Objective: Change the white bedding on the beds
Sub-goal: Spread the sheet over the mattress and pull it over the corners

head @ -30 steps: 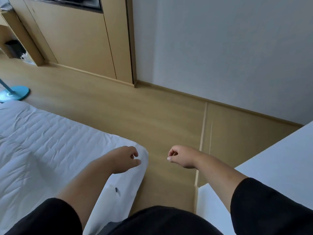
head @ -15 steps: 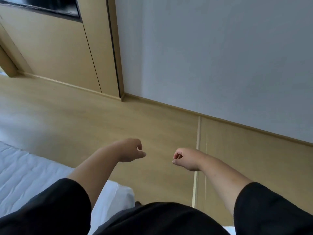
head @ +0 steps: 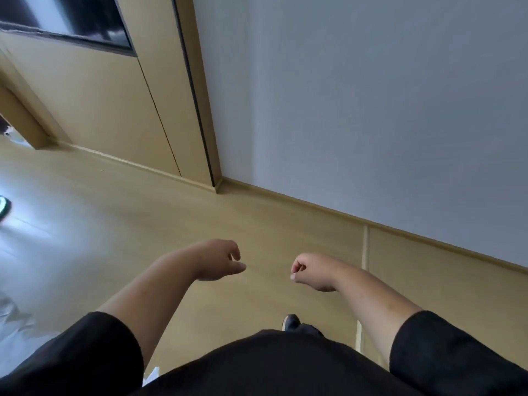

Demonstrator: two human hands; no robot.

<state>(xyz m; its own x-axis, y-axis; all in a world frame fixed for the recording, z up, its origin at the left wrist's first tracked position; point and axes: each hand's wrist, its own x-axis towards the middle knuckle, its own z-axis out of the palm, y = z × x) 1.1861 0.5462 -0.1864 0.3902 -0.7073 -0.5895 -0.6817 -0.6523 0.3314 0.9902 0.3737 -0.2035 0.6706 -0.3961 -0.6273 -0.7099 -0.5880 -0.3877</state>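
From my feed I see both arms held out over the wooden floor (head: 200,218), a little apart from each other and touching nothing. The left hand (head: 217,260) hangs with its fingers loosely curled and the thumb pointing right, holding nothing; the right hand (head: 311,270) is curled more tightly into a loose fist, also empty. Black sleeves (head: 445,358) cover both upper arms, and a dark shoe (head: 290,322) pokes out just above my dark torso. The white bedding (head: 11,318) shows only as a rumpled sliver at the lower left edge, well apart from either hand, with another small white scrap by the left sleeve. Ahead stands a pale grey wall (head: 371,110) meeting the floor at a wooden skirting, and to its left a tan wooden panel (head: 100,104) with a dark-framed glass pane (head: 71,21) at the top. A teal-edged object (head: 4,207) sits cut off at the left edge; I cannot tell what it is.
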